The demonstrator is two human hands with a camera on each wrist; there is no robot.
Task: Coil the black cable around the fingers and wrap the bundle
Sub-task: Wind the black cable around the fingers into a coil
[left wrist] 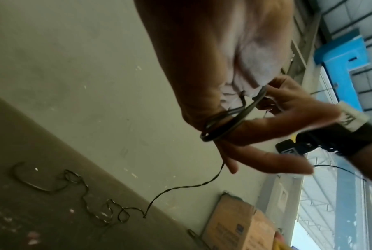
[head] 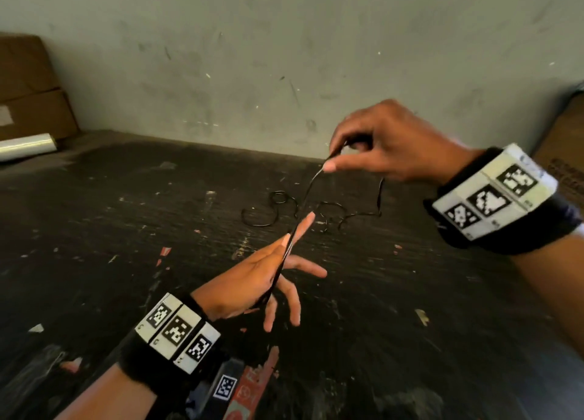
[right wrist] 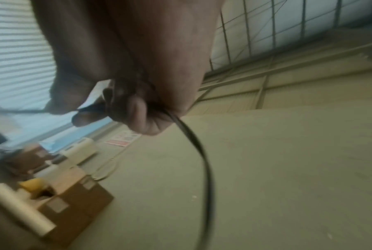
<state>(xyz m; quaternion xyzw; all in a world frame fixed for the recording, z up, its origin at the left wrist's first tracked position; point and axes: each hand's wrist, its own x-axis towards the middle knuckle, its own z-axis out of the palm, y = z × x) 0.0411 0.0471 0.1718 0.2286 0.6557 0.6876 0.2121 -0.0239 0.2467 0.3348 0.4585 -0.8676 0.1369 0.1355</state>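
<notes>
Left hand point(head: 252, 280) is out flat, fingers straight and spread, with several turns of the black cable point(head: 286, 255) looped around it; left wrist view shows the loops crossing the palm side at the finger bases. Right hand point(head: 382, 144) is raised above and to the right, pinching the cable between thumb and fingers, a taut run going down from it to the left hand. Rest of the cable hangs slack from the right hand and lies in loose kinked curls on the dark scuffed surface point(head: 126, 245) beyond both hands. Cardboard boxes point(head: 28, 87) and a pale roll point(head: 27, 146) sit far left against the wall point(head: 284, 56).
</notes>
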